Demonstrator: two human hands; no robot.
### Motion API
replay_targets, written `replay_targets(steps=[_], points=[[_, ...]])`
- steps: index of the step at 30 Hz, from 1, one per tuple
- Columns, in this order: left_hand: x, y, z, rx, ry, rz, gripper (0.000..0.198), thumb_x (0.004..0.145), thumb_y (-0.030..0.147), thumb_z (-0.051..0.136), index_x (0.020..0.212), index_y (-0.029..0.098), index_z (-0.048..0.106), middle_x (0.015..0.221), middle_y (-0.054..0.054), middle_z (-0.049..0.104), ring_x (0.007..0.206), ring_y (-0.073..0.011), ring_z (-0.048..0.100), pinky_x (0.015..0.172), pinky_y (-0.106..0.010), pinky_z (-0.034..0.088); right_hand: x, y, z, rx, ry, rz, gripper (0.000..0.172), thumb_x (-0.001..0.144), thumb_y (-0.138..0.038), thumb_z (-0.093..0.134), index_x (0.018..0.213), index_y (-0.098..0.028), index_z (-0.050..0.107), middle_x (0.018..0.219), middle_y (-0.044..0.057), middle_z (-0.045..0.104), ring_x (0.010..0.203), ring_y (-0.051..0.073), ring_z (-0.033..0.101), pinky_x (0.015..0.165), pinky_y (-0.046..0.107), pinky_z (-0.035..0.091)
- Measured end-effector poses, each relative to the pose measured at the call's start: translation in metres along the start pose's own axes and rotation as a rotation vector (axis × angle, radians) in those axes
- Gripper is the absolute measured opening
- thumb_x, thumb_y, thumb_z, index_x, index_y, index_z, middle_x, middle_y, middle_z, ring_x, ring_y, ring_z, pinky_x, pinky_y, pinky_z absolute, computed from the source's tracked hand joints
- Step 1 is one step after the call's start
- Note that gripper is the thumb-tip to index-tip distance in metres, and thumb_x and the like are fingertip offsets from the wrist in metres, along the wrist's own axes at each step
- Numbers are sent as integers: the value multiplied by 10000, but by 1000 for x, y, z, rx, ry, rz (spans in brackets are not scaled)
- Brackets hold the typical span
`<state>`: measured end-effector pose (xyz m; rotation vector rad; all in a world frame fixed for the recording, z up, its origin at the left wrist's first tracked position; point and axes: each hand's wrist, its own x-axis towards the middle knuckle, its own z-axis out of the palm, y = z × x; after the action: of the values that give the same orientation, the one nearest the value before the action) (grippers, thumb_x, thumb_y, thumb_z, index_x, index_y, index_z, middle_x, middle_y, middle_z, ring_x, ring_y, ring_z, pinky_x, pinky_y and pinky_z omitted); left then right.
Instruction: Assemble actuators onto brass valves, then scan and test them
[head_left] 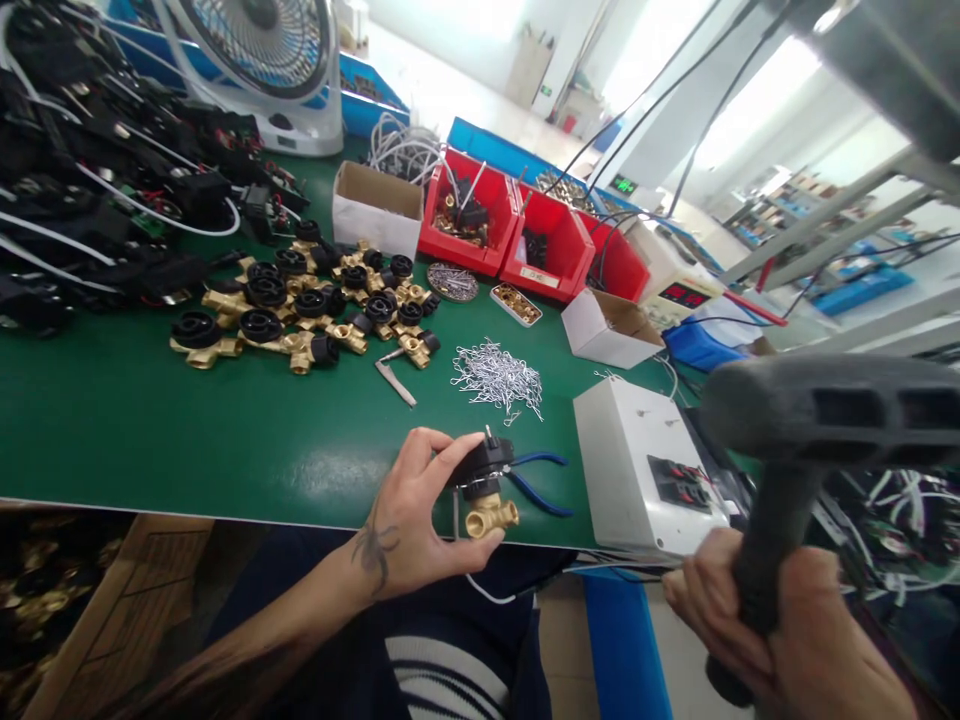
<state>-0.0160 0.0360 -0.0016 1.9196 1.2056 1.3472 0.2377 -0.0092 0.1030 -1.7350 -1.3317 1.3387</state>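
My left hand (416, 510) grips a brass valve with a black cap (486, 488) at the near edge of the green table (150, 420). My right hand (787, 630), low at the right, is closed around the handle of a dark grey power tool (817, 420) whose body points left above the hand. The tool is off to the right of the valve, apart from it. Blue-handled pliers (544, 480) lie just behind the valve. A pile of small wire clips (499, 375) lies farther back.
Several brass valves with black caps (300, 310) are heaped left of centre. Red bins (517, 235), white boxes (375, 205), a white switch box (645, 465), a fan (262, 60) and black cabled parts (97, 180) ring the table.
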Motion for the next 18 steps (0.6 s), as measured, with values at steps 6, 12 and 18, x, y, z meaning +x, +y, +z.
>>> replay_targets(steps=[6, 12, 18], points=[[0, 0, -2, -9, -3, -26, 706, 707, 317, 709, 1362, 196, 473, 1104, -62, 481, 979, -196, 541, 873, -335, 533, 3, 2, -1, -206, -155, 122, 626, 830, -793, 430, 602, -211, 452, 501, -32, 367, 449, 100, 291, 409, 232, 207], [1, 0, 1, 1, 2, -4, 696, 704, 324, 701, 1352, 199, 480, 1095, -66, 486, 978, -208, 543, 869, -350, 538, 6, 4, -4, -206, -89, 8, 685, 818, -855, 298, 592, -222, 430, 468, -41, 335, 426, 101, 256, 402, 239, 236], [1, 0, 1, 14, 1, -13, 699, 702, 329, 698, 1353, 198, 480, 1095, -69, 489, 983, -212, 545, 875, -363, 539, -1, -9, -1, -277, -24, 27, 637, 871, -791, 288, 609, -225, 421, 497, -42, 300, 434, 105, 234, 391, 241, 183]])
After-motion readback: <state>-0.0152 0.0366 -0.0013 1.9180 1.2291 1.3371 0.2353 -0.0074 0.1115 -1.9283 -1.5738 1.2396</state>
